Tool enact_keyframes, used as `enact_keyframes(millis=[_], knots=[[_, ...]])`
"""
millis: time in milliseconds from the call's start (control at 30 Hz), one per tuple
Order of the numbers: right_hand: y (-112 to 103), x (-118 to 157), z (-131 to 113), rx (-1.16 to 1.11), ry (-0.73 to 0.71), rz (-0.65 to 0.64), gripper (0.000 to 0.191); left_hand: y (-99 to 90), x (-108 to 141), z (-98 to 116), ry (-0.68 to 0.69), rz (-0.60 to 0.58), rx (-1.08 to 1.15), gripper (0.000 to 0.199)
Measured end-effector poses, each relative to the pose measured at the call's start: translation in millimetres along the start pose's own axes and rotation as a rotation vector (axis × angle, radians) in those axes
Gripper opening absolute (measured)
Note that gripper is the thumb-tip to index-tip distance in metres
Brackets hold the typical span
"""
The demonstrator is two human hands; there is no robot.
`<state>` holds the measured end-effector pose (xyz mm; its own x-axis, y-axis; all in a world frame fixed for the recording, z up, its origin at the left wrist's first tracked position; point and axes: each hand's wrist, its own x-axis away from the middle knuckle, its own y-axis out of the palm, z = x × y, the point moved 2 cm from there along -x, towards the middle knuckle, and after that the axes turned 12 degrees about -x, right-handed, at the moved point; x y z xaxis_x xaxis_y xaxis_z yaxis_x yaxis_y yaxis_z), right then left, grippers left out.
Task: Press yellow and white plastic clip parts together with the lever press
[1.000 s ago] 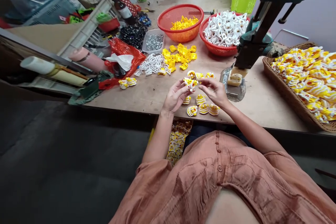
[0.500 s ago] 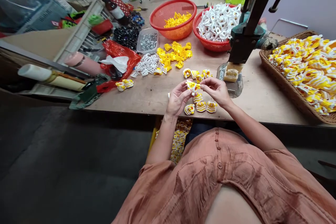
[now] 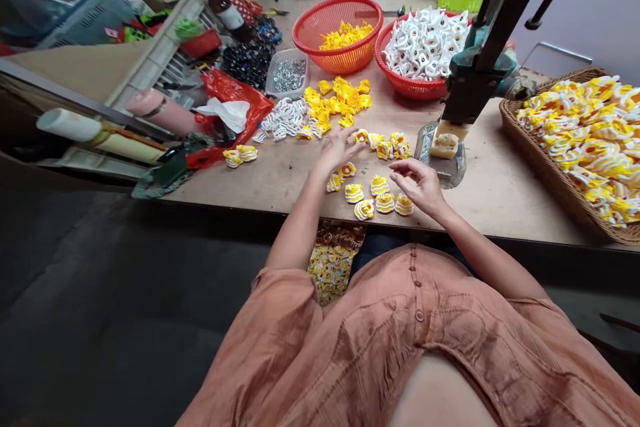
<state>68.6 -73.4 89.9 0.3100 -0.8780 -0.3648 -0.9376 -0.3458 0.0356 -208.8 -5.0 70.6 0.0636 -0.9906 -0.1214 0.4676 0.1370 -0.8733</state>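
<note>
Smooth matt wooden tabletop [image 3: 270, 180], ridged striped pieces [image 3: 385, 203], wicker tray [image 3: 540, 172], glossy red plastic bag [image 3: 259, 107]

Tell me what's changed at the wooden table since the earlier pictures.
The bare left hand has moved forward; the bare right hand has shifted only slightly. They have parted, no longer holding the small yellow-and-white piece between them; where it lies now can't be told. The long brown wicker basket and green metal press stayed put.
</note>
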Motion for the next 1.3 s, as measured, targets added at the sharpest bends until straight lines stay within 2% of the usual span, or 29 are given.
enact_keyframes(millis=[100,200,267,333,467,533,633,733,800,933,1067,1167,1300], knots=[[-2,3,-8,0.052,-0.057,-0.052,0.02,14.0,-26,1,-0.076,0.021,0.049,0.046],[-12,6,-10,0.1,-0.071,-0.05,0.021,9.8,-22,-3,-0.181,0.04,0.35,0.036],[-20,5,-5,0.088,-0.029,0.007,0.021,2.0,-4,2,-0.176,-0.017,0.651,0.041],[-23,-1,1,0.018,0.036,0.065,0.023,-5.5,21,18,-0.137,-0.118,0.885,0.052],[-14,-14,6,-0.164,0.082,0.047,0.042,-11.2,69,65,-0.058,-0.302,1.021,0.063],[-9,-16,2,-0.158,0.016,0.026,0.04,-9.4,85,85,-0.012,-0.313,1.025,0.06],[-6,-10,-7,-0.109,-0.062,0.012,0.027,-5.1,99,101,0.066,-0.151,0.94,0.05],[-9,-1,-13,-0.137,-0.006,0.054,0.032,-1.1,108,107,0.155,0.048,0.758,0.059],[-11,3,-16,-0.136,0.029,0.098,0.036,0.5,113,110,0.185,0.12,0.645,0.067],[-11,6,-23,-0.101,0.024,0.12,0.039,-3.1,121,118,0.19,0.246,0.46,0.056],[-8,7,-26,-0.104,0.056,0.117,0.04,-7.1,126,125,0.227,0.322,0.386,0.046],[-3,9,-26,-0.114,0.088,0.122,0.039,-4.6,130,127,0.215,0.332,0.389,0.042],[4,9,-25,-0.106,0.087,0.123,0.037,-5.8,129,116,0.197,0.314,0.358,0.041]])
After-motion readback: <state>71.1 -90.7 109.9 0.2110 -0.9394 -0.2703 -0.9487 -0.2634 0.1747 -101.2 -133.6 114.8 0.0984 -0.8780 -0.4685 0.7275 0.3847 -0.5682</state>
